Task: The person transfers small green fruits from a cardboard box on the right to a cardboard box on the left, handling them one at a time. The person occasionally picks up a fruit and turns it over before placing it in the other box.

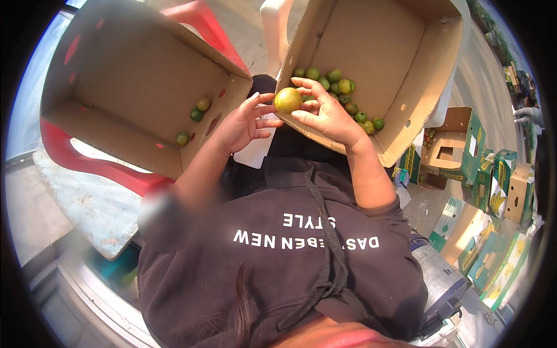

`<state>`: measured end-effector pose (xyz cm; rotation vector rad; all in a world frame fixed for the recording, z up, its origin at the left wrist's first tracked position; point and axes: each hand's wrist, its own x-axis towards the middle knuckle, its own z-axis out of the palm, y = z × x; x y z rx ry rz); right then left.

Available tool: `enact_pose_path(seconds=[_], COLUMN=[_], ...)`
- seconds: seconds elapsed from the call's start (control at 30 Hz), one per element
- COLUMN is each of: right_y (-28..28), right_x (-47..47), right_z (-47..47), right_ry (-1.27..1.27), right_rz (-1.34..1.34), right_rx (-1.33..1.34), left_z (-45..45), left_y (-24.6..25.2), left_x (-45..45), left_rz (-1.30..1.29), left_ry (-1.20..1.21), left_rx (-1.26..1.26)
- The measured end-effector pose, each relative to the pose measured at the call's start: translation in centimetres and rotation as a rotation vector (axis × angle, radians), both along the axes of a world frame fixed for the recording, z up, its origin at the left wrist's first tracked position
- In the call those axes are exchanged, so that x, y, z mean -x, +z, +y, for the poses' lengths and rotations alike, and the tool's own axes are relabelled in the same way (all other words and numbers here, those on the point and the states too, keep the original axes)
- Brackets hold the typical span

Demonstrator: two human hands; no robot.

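Note:
A yellow-green tomato (287, 100) is between my two hands, above the near left corner of the right cardboard box (402, 113). The fingers of my right hand (326, 108) are around its right side. My left hand (250, 119) has its fingers spread, their tips close to the fruit's left side; whether they touch it I cannot tell. Several green and yellowish tomatoes (334, 76) lie in the right box, partly hidden by my right hand. The left cardboard box (148, 65) holds a few more tomatoes (196, 115) near its right wall.
A red plastic chair (117, 169) supports the left box, and a white plastic chair (275, 35) the right one. Green banana boxes (474, 174) stand on the ground at right. A metal container (439, 269) is near my right side. A gloved hand of another person (528, 115) shows far right.

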<state>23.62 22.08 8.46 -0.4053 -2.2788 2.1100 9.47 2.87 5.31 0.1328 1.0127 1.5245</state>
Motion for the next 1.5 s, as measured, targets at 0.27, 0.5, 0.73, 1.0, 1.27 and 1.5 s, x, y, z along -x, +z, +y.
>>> enact_pose_path(seconds=[0.27, 0.5, 0.73, 1.0, 1.27, 1.5], right_y=[-11.2, -13.6, -6.6, -5.6, -11.6, -6.8], right_x=[0.2, -1.9, -0.5, -1.5, -3.3, -2.9], right_z=[9.7, 10.1, 5.4, 5.9, 7.7, 7.0], right_ry=[-0.253, -0.135, -0.276, -0.035, 0.115, -0.057], right_rz=[-0.675, -0.617, -0.194, -0.420, -0.960, -0.703], right_rx=[-1.077, -0.870, -0.356, -0.753, -0.973, -0.761], left_z=[-2.2, -0.8, -0.2, -1.8, -2.6, -1.0], left_y=[-1.8, -2.1, -0.3, -0.7, -3.9, -0.4], left_x=[4.6, 2.4, 0.1, 1.9, 5.2, 1.4], left_rz=[-0.125, -0.003, 0.094, -0.172, -0.089, 0.061], left_ry=[0.618, 0.369, 0.076, 0.019, 0.777, 0.193], left_rx=[-0.009, 0.051, 0.041, -0.218, 0.202, 0.005])
